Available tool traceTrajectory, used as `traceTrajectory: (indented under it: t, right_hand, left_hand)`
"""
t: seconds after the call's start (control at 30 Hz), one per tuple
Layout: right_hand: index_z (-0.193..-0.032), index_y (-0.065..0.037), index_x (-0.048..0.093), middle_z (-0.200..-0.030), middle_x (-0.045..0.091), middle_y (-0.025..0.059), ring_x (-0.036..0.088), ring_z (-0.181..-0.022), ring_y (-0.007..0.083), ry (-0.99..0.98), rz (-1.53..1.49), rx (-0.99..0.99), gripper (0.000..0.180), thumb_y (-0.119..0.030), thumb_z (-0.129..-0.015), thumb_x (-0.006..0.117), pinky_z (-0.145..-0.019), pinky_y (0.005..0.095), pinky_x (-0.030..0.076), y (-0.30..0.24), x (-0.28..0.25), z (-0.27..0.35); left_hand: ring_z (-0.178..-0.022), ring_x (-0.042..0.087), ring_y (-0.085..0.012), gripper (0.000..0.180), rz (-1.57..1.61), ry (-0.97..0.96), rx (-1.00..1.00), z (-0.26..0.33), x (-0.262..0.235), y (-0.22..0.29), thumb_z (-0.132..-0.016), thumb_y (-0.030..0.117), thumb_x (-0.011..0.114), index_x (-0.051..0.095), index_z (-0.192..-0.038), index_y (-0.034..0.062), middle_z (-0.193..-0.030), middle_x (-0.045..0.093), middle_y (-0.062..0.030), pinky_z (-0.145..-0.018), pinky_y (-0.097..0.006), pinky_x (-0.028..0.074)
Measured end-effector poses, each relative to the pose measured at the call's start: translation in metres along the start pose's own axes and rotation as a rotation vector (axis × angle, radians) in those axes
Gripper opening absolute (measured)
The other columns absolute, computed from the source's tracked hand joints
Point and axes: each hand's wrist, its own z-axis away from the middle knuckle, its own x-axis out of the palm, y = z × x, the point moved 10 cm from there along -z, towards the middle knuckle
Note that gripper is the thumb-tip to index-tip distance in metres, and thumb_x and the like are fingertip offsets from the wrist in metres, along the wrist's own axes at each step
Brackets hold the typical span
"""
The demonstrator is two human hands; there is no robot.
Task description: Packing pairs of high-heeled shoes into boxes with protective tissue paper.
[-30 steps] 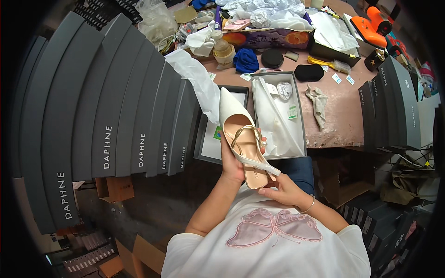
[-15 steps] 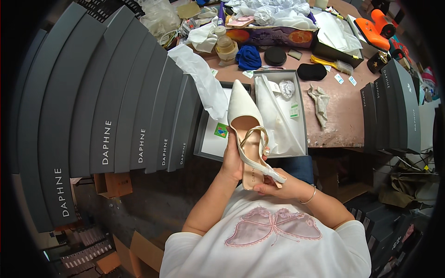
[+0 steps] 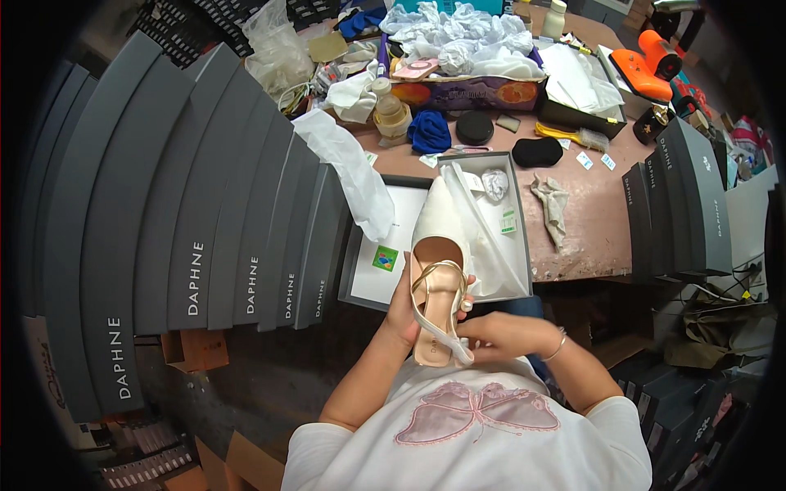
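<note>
A white pointed slingback shoe [image 3: 440, 214] with a beige insole and a twisted gold strap is held in front of my chest, toe pointing away. Around its side and underneath wraps my left hand [image 3: 399, 309], with fingertips showing at the far side by a small pearl-like bead. At the shoe's heel end, the bent fingers of my right hand [image 3: 512, 334] close on the back strap; this hand is slightly blurred. Just beyond the shoe lies an open grey shoebox [image 3: 524, 245] with white tissue and a wrapped bundle inside. Its lid [image 3: 348, 282] sits to the left, under a green sticker.
Dark grey shoeboxes [image 3: 221, 204] stand in a long row on the left, and several more boxes [image 3: 692, 196] at the right. On the table are a beige cloth [image 3: 553, 211], a yellow-handled brush [image 3: 573, 135], a black oval pad [image 3: 537, 152] and a carton of crumpled tissue [image 3: 467, 92].
The shoe has come lower and nearer my chest, tilting slightly the other way. My right hand has shifted from under the heel to the back strap's edge. The view has tilted slightly.
</note>
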Motion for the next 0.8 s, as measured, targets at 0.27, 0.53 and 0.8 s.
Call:
traceTrajectory:
  t: [0.27,0.53,0.8]
  right_hand:
    - [-0.102,-0.005,0.062,-0.085,0.065,0.0138,0.063,-0.085,0.0311,0.655,1.263,0.174,0.021,-0.008,-0.082,0.055,-0.093,0.0489,0.042,0.081,-0.205,-0.031]
    - [-0.123,-0.011,0.058,-0.081,0.065,0.0094,0.064,-0.082,0.0206,0.695,1.394,0.336,0.037,-0.014,-0.086,0.055,-0.098,0.05,0.038,0.099,-0.214,-0.049]
    - [-0.123,-0.003,0.053,-0.117,0.057,0.0075,0.058,-0.1,0.0154,0.579,-0.598,-0.071,0.043,-0.005,-0.083,0.07,-0.083,0.0289,0.051,-0.001,-0.088,-0.011]
  left_hand:
    - [-0.101,0.061,-0.0481,0.077,0.102,0.083,0.056,0.01,0.005,0.009,-0.089,0.064,0.043,0.04,-0.134,0.0016,-0.127,0.048,-0.0322,-0.076,-0.051,0.059]
    - [-0.106,0.061,-0.0387,0.074,0.14,0.024,0.054,0.025,-0.003,0.01,-0.082,0.039,0.055,0.036,-0.138,-0.0047,-0.131,0.048,-0.0286,-0.086,-0.046,0.055]
    - [-0.105,0.061,-0.0283,0.07,-0.092,0.077,0.034,0.015,-0.018,-0.005,-0.076,0.024,0.064,0.038,-0.137,0.0025,-0.123,0.056,-0.0175,-0.091,-0.04,0.052]
